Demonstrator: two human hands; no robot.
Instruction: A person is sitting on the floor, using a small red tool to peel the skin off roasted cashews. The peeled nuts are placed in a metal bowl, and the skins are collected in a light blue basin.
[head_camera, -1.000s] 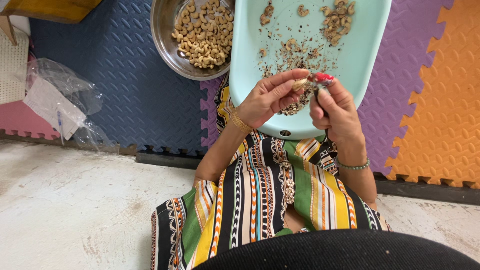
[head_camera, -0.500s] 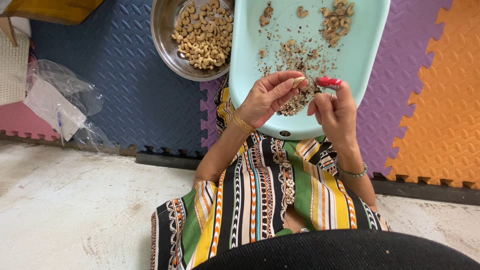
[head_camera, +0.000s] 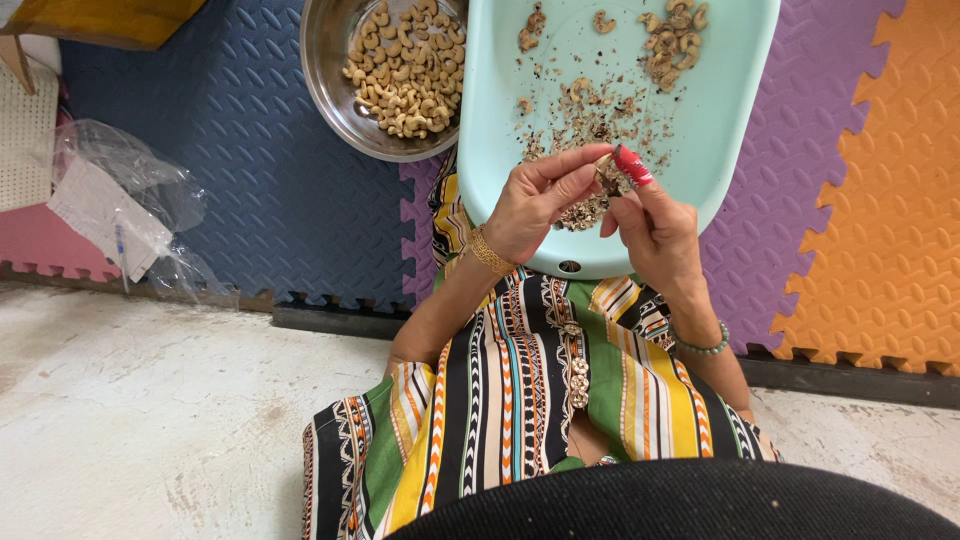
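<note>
Left hand (head_camera: 535, 205) and right hand (head_camera: 655, 225) meet over near edge of pale green tray (head_camera: 730, 110), fingertips pinching one cashew nut (head_camera: 607, 175) between them. Right thumb wrapped in red tape. Shell scraps litter tray; steel bowl (head_camera: 335, 80) of peeled cashews just left.

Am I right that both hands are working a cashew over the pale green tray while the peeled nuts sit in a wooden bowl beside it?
Not quite: the head view shows the peeled nuts in a metal bowl, not wooden. Both hands, left and right, do work a cashew over the pale green tray.
</note>
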